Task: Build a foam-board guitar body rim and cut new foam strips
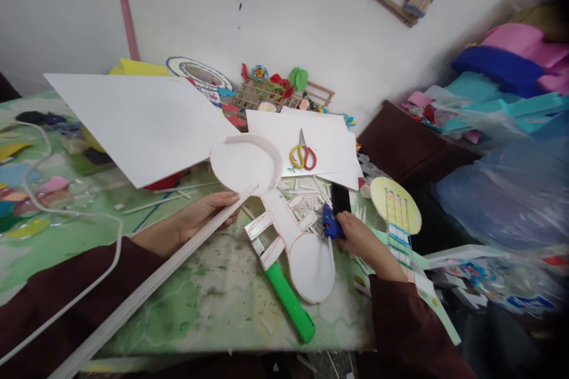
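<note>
My left hand [213,210] is closed on a long white foam strip [155,275], whose near end runs down past the bottom left edge. At its far end the strip curves up around the rim of a round white foam disc [244,166]. My right hand [358,237] grips a blue glue gun [329,222] over the table, with a white glue stick at its back. Between the hands lies a white foam cutout [311,266] with a round end and side tabs. A green box cutter [288,302] lies partly under one of those tabs.
Red and yellow scissors [303,154] rest on white foam sheets [267,130]. A large white board [142,118] leans at the left. Foam scraps [311,201], a black phone-like object [340,196] and a yellow disc craft [395,204] surround the workspace. A white cord [118,237] crosses my left sleeve.
</note>
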Available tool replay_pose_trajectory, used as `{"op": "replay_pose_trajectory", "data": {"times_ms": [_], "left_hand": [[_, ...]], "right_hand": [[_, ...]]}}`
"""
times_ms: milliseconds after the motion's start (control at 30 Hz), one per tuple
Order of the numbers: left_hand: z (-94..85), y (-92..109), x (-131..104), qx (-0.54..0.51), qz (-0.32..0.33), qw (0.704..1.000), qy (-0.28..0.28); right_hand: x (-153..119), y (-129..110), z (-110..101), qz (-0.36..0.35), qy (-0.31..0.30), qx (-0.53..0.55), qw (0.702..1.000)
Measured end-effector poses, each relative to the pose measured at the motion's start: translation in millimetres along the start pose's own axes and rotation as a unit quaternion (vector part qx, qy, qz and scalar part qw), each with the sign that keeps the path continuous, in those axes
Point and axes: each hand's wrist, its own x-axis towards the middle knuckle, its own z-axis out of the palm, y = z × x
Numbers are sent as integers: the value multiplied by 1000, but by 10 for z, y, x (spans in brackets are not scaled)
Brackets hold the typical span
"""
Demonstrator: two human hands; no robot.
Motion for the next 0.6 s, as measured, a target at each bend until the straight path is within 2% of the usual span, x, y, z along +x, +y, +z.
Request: {"op": "replay_pose_trajectory", "data": {"times_ms": [133,367,433,600], "left_hand": [[1,2,-2,-5,6,1000,-4],[30,1,6,-1,-13,1000,21],[40,0,-1,1,-14,1000,25],[52,-6,-18,13,-4,1000,6]], "right_hand": [[-49,1,-3,21,27,62,997],[-123,-205,46,50,173,93,979],[-101,-246,87,40,169,63,983],[5,-242,188,52,106,32,992]]}}
